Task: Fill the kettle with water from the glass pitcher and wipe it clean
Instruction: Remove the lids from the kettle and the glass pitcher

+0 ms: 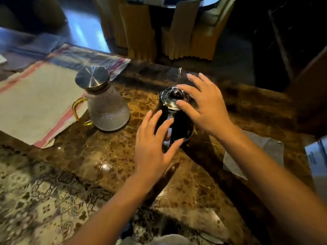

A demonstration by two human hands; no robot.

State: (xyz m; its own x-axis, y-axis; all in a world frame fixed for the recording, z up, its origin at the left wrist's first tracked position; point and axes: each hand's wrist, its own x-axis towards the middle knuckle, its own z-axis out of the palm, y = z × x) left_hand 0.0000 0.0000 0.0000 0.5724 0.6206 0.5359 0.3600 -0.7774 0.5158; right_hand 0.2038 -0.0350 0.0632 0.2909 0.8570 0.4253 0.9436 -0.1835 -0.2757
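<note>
**Hands closing in on the lidded kettle**

Best done by steadying the dark body first, then lifting the perforated metal lid (172,98) straight up by its black knob, so nothing tips on the polished marble desk (109,156). No pouring possible yet: lid on the kettle (174,119), steel cap on the glass pitcher (106,105). Worth keeping clear of the thin glass spout rising behind the lid.

Left hand (154,145) low beside the kettle's near flank, fingers straight and spread, holding nothing; contact with the body unclear. Right hand (203,103) poised over the lid from the right, fingers splayed wide, thumb near the rim, nothing gripped. Both forearms reaching in from the bottom edge.

Kettle upright mid-desk. Pitcher upright to its left, well apart, amber handle turned left over a striped cloth (35,103). Grey wiping cloth (258,154) flat near the right forearm, ready for later.
</note>
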